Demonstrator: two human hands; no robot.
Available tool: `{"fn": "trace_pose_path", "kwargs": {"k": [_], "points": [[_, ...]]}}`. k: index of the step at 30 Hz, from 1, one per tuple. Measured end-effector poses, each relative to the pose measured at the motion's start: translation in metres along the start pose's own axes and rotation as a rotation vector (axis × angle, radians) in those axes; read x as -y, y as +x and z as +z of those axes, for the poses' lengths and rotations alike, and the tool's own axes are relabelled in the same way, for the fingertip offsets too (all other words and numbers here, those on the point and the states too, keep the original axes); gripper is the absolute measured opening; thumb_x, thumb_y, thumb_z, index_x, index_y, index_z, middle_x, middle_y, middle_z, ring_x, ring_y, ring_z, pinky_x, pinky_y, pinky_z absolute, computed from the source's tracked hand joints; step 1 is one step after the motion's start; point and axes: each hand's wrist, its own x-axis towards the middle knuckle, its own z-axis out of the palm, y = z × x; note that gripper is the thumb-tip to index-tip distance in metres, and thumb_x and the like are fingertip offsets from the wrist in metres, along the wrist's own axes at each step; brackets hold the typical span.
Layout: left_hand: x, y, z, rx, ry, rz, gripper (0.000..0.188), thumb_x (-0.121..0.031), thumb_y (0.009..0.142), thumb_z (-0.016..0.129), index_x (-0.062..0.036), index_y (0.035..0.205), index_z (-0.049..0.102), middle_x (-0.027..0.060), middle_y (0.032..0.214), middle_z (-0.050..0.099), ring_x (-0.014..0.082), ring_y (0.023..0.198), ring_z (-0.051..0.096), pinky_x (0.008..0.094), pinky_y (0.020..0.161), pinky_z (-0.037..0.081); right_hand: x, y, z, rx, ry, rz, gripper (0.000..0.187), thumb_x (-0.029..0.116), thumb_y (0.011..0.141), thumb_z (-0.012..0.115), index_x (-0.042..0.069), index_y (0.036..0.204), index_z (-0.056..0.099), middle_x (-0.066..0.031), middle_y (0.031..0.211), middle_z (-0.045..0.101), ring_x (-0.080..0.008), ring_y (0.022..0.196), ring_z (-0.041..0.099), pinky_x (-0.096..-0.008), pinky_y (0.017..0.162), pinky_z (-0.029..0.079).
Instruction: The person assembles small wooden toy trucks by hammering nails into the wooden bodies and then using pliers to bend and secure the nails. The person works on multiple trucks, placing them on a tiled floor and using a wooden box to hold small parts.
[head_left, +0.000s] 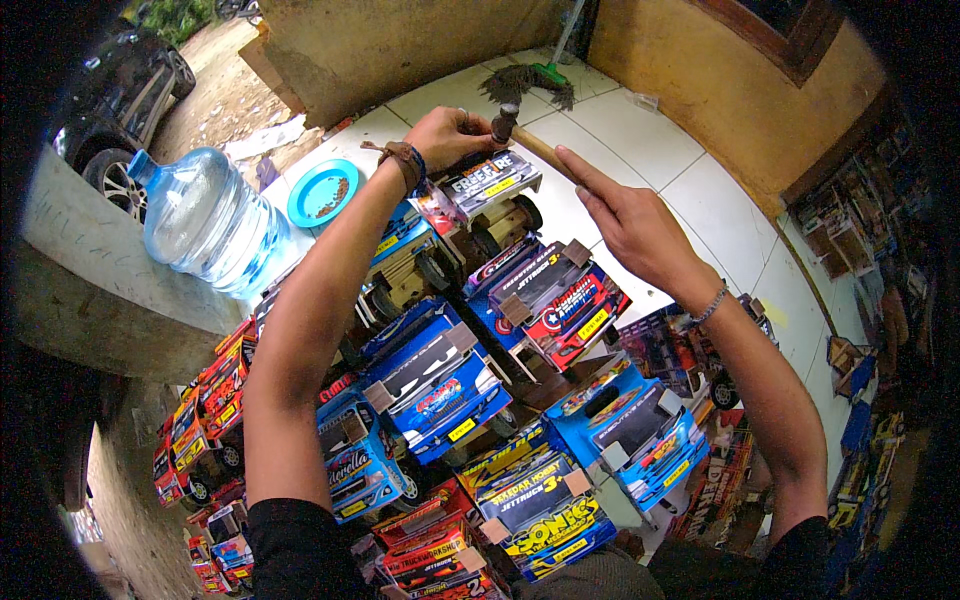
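My right hand [640, 225] holds a hammer by its light wooden handle [545, 155], which runs between the stretched forefinger and the thumb. The dark hammer head [503, 122] is over the upper edge of a toy truck [487, 185] with a black and white front panel and a yellow plate. At that edge my left hand [450, 138] is closed, its fingers bent beside the hammer head. What its fingertips pinch is hidden. The truck is tipped, with its pale wooden underside and dark wheels showing.
Several painted toy trucks, among them a blue one [435, 385] and a red one [575, 310], crowd in front of me. A large water bottle [215, 215] lies at the left by a blue plate [300, 205]. A green broom [548, 75] stands on the far tiles; a car [120, 110] is outside.
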Motion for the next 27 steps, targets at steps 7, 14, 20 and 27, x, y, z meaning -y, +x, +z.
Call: {"fn": "trace_pose_path", "kwargs": {"k": [7,14,20,27], "points": [[0.004,0.002,0.004,-0.013,0.007,0.03,0.04,-0.041,0.086,0.075,-0.0057,0.105,0.076,0.0104,0.092,0.076,0.0172,0.08,0.07,0.0308,0.077,0.054,-0.007,-0.004,0.001,-0.013,0.018,0.007,0.049,0.025,0.103,0.049,0.031,0.15,0.04,-0.0224,0.079,0.066,-0.0354,0.066,0.065,-0.044,0.068,0.051],[0.01,0.003,0.004,-0.026,0.012,0.015,0.04,-0.042,0.086,0.075,-0.0063,0.104,0.077,0.0099,0.089,0.075,0.0174,0.079,0.069,0.0307,0.076,0.053,-0.005,-0.005,0.002,-0.024,0.014,-0.03,0.049,0.024,0.103,0.049,0.031,0.15,0.04,-0.0226,0.08,0.066,-0.036,0.066,0.065,-0.0444,0.068,0.051],[0.009,0.002,0.005,-0.03,-0.017,0.005,0.036,-0.04,0.086,0.076,-0.0072,0.101,0.077,0.0078,0.088,0.075,0.0155,0.078,0.068,0.0306,0.074,0.053,-0.002,-0.003,0.005,-0.057,0.028,-0.032,0.049,0.023,0.103,0.049,0.03,0.15,0.041,-0.0232,0.08,0.066,-0.0362,0.065,0.065,-0.0444,0.067,0.051],[-0.001,-0.003,0.006,-0.021,-0.027,-0.004,0.032,-0.036,0.089,0.075,-0.0076,0.103,0.075,0.0006,0.084,0.071,0.0074,0.074,0.062,0.0244,0.068,0.051,-0.003,-0.004,0.012,-0.078,0.003,-0.082,0.05,0.023,0.102,0.049,0.03,0.151,0.038,-0.023,0.072,0.064,-0.0397,0.063,0.064,-0.0498,0.063,0.05]]}}
